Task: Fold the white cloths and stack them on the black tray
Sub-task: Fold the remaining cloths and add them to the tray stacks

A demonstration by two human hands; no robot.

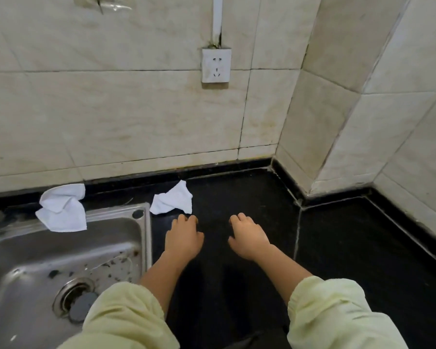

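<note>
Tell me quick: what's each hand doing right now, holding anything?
Left hand: open, fingers loosely bent, holding nothing.
Right hand: open, fingers loosely bent, holding nothing.

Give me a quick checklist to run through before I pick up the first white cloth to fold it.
1. Left hand free: ok, it holds nothing.
2. Right hand free: ok, it holds nothing.
3. Nearer cloth at hand: ok, it lies crumpled on the black counter just beyond the left hand.
4. Second cloth located: ok, it lies crumpled on the back rim of the sink.
5. Black tray in place: cannot tell, nothing stands out against the dark counter.
6. Any cloth folded: not ok, both are unfolded.
</note>
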